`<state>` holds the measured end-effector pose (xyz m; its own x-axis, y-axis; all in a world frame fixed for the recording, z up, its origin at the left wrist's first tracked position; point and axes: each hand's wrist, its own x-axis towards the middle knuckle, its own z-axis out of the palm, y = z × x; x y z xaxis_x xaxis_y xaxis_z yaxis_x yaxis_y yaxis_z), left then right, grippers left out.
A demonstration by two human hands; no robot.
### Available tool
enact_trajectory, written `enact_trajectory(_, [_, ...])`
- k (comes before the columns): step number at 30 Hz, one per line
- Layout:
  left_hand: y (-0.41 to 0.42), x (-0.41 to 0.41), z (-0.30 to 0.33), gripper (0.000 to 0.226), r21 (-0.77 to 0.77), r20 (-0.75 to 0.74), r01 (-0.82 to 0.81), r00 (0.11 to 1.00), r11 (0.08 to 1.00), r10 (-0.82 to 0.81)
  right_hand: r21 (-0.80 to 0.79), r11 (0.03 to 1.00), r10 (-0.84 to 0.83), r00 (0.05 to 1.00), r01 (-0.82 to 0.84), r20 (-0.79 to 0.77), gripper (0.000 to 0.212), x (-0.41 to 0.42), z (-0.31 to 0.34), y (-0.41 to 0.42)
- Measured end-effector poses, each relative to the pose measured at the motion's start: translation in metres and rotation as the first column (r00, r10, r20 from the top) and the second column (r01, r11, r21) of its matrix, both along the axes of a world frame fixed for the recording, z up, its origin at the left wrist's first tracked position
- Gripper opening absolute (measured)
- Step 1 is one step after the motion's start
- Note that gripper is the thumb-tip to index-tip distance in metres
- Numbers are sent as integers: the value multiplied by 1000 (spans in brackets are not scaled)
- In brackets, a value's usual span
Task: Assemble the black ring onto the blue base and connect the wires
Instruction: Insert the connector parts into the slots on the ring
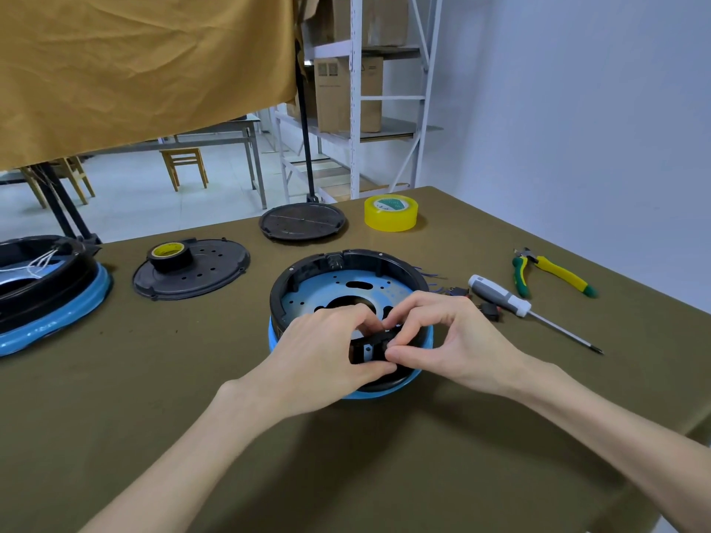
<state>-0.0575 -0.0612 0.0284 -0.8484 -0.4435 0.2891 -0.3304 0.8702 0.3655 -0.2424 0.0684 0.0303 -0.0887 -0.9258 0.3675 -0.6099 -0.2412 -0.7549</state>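
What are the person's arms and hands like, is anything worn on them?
Both are bare. The left hand and right hand have no gloves, rings or watch visible, and both forearms are uncovered to the frame's edge, with no sleeves showing. Fingernails look short and unpainted.

two bare forearms, left hand [327,346], right hand [442,332], no sleeves

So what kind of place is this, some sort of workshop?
Most likely a small workshop or assembly room. Hand tools lie on the cloth-covered table: a screwdriver and pliers. Metal shelving behind holds cardboard boxes, and both hands work on a black ring set on a blue base.
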Motion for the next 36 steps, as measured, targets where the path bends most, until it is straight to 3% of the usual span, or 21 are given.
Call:
enact_trajectory(6, [0,-1,-4,50,-2,-38,5,999,1000,-5,37,999,42,997,-39,-67,11,-5,7,2])
enact_trajectory(19, [-1,1,-2,37,28,2,49,999,998,-49,-33,998,45,998,-47,-53,5,-7,0,-4])
enact_trajectory(24, [-2,3,-1,28,39,-5,74,997,996,-74,-76,997,17,998,-22,-61,17,-5,-6,-4])
enact_trajectory(30, [-4,3,-1,26,-18,-4,76,997,997,-76,63,998,44,975,-31,-217,22,-11,14,-15])
enact_trajectory(36, [-3,2,3,17,-33,8,113,994,993,-112,162,987,22,967,20,-254,33,-13,26,-23])
